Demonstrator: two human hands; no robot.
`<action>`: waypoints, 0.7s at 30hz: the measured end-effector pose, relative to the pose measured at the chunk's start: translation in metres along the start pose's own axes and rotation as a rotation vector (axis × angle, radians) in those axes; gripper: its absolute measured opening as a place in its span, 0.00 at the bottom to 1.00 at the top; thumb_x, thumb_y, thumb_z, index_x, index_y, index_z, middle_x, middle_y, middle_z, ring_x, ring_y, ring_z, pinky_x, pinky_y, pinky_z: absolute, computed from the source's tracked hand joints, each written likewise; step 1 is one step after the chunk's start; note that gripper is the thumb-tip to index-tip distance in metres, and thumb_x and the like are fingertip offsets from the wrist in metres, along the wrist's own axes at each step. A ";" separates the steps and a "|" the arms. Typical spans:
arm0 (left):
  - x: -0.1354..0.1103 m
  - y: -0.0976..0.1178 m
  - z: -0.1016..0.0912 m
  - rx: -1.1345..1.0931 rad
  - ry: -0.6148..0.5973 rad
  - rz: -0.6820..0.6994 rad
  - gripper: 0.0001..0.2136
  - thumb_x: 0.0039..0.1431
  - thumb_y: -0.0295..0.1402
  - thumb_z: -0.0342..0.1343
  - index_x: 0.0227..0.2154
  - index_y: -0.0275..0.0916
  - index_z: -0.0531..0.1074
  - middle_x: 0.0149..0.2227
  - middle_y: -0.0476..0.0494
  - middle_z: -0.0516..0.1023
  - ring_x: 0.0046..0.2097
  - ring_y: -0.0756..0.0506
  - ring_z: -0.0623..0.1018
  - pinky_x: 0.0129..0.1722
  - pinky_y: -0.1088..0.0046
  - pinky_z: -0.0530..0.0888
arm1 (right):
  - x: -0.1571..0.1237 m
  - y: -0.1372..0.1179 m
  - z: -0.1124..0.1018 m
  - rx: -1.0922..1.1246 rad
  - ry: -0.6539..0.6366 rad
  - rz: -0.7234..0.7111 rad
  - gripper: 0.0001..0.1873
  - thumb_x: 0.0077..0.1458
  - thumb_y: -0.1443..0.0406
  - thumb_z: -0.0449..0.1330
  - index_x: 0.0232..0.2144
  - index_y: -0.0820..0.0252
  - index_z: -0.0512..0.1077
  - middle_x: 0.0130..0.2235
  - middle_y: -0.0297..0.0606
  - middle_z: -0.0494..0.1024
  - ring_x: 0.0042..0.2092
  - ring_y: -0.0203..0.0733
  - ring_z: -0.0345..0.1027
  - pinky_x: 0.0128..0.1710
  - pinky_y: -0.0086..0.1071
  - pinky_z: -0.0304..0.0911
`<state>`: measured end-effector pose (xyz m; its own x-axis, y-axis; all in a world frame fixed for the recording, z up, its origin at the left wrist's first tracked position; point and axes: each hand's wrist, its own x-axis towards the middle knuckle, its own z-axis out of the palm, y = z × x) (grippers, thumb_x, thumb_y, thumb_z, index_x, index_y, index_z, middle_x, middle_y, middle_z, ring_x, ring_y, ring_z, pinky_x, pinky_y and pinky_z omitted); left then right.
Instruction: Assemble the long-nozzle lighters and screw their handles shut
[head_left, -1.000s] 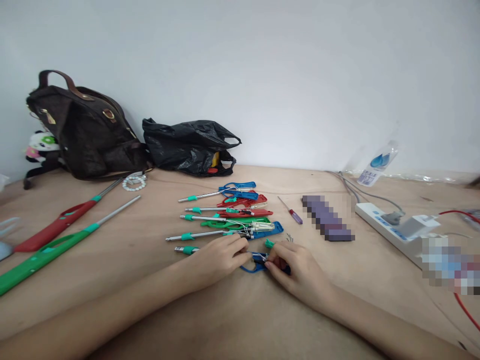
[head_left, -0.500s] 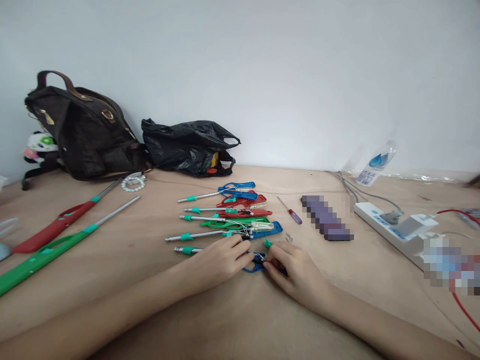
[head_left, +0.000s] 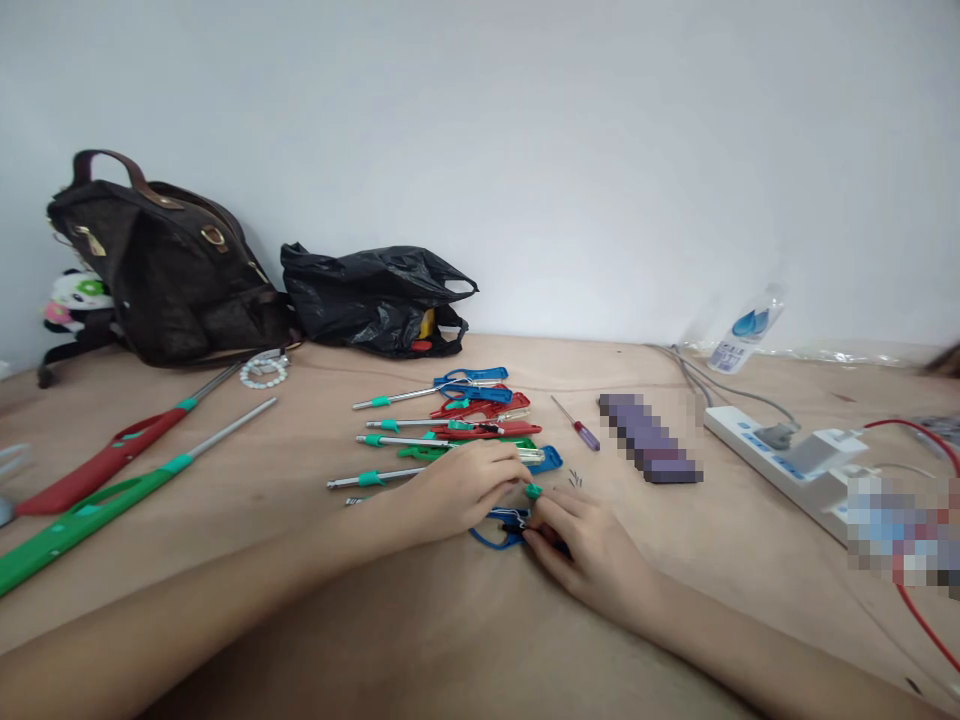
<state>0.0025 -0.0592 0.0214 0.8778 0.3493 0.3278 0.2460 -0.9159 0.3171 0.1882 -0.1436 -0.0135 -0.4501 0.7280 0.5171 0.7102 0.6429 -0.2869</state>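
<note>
An opened blue long-reach lighter (head_left: 491,537) lies in front of me, with thin wires and a dark part showing inside it. My right hand (head_left: 592,550) pinches its right end between thumb and fingers. Just above those fingers sits a small green plastic piece (head_left: 533,491). My left hand (head_left: 480,488) reaches over the lighter from the left, its bent fingertips closed at the green piece. The left hand and wrist cover most of the lighter's metal tube. Beyond them lie several opened lighters in a column, including a red lighter (head_left: 487,431) and a blue lighter (head_left: 480,393).
A screwdriver (head_left: 576,424) and several tiny screws (head_left: 575,478) lie right of the column. Further right are a purple blurred object (head_left: 651,440) and a power strip (head_left: 765,455). Two whole lighters, green (head_left: 97,515) and red (head_left: 112,455), lie left. A black plastic bag (head_left: 367,295) stands behind.
My left hand has moved right and slightly up, from the lighter's middle to the green piece. More of the blue casing shows now. My right hand stays almost in place.
</note>
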 end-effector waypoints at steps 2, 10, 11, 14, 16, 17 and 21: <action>0.016 -0.004 0.009 0.025 -0.039 0.048 0.08 0.62 0.23 0.49 0.39 0.36 0.72 0.41 0.42 0.74 0.44 0.44 0.73 0.43 0.71 0.69 | 0.000 0.000 0.000 0.005 0.011 0.001 0.08 0.57 0.71 0.51 0.27 0.58 0.61 0.27 0.35 0.70 0.28 0.38 0.62 0.26 0.28 0.54; 0.034 -0.005 0.006 -0.218 -0.049 -0.039 0.12 0.59 0.20 0.50 0.41 0.37 0.75 0.41 0.43 0.74 0.44 0.44 0.73 0.45 0.69 0.69 | 0.001 0.000 0.000 0.019 0.015 0.012 0.07 0.57 0.71 0.51 0.27 0.59 0.63 0.27 0.35 0.70 0.28 0.38 0.62 0.26 0.28 0.54; 0.029 -0.003 0.000 -0.304 -0.007 -0.098 0.12 0.60 0.22 0.49 0.41 0.38 0.75 0.41 0.44 0.74 0.44 0.45 0.73 0.46 0.69 0.68 | 0.001 0.000 0.000 0.018 0.009 0.013 0.07 0.57 0.71 0.51 0.27 0.59 0.63 0.27 0.35 0.70 0.28 0.38 0.62 0.26 0.28 0.54; 0.011 -0.001 -0.013 -0.566 0.058 -0.288 0.07 0.58 0.27 0.54 0.37 0.38 0.76 0.36 0.46 0.74 0.39 0.46 0.73 0.40 0.71 0.70 | 0.000 0.000 0.000 0.015 -0.006 0.017 0.08 0.58 0.71 0.51 0.27 0.59 0.63 0.26 0.35 0.70 0.28 0.37 0.62 0.26 0.28 0.54; -0.001 -0.002 -0.017 -0.782 0.039 -0.405 0.09 0.58 0.32 0.56 0.41 0.37 0.74 0.32 0.48 0.72 0.31 0.49 0.73 0.32 0.74 0.70 | 0.000 -0.001 0.000 0.012 -0.005 0.017 0.08 0.58 0.71 0.51 0.27 0.58 0.62 0.26 0.34 0.69 0.28 0.37 0.62 0.26 0.28 0.53; -0.006 -0.002 -0.017 -0.887 0.031 -0.440 0.12 0.57 0.34 0.57 0.43 0.37 0.72 0.31 0.49 0.71 0.29 0.50 0.72 0.30 0.74 0.70 | 0.000 -0.001 0.000 0.010 -0.005 0.017 0.08 0.58 0.71 0.51 0.27 0.58 0.62 0.26 0.34 0.69 0.28 0.37 0.62 0.26 0.28 0.53; -0.017 -0.001 -0.015 -1.139 0.065 -0.507 0.15 0.55 0.39 0.60 0.42 0.36 0.69 0.31 0.48 0.72 0.34 0.48 0.74 0.34 0.71 0.73 | -0.001 -0.001 0.000 0.003 -0.004 0.013 0.08 0.58 0.71 0.51 0.27 0.58 0.62 0.26 0.34 0.69 0.28 0.37 0.62 0.27 0.28 0.53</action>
<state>-0.0193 -0.0616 0.0292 0.7583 0.6514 -0.0232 0.0259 0.0054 0.9996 0.1879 -0.1451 -0.0135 -0.4432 0.7369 0.5105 0.7141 0.6345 -0.2959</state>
